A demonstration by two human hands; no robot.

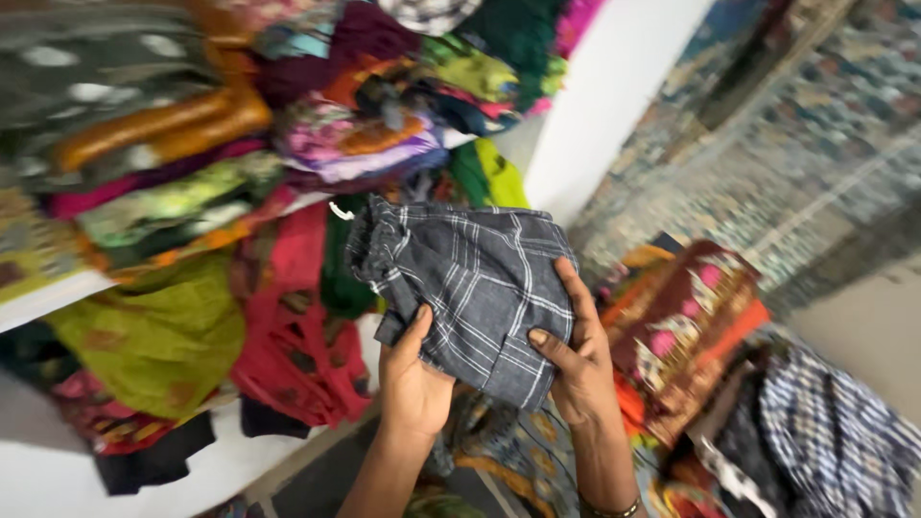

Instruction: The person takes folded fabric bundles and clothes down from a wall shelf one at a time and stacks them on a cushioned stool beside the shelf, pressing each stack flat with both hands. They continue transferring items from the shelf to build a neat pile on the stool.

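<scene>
Fingers of both my left hand (414, 379) and right hand (576, 360) clamp the folded grey checked cloth (470, 288) from below; shelf stacks (192, 192) lie just beyond, up-left.

It looked like a clothing storeroom or fabric shop. White shelves (38, 297) were crammed with folded colourful garments (182, 201), and more patterned cloth (691, 326) was heaped beside them.

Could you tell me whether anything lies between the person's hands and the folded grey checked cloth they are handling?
Nothing visible does. The left hand and the right hand both grip the folded grey checked cloth directly at its lower edge, thumbs on its front, holding it up in front of the shelf's piled colourful fabrics.
</scene>
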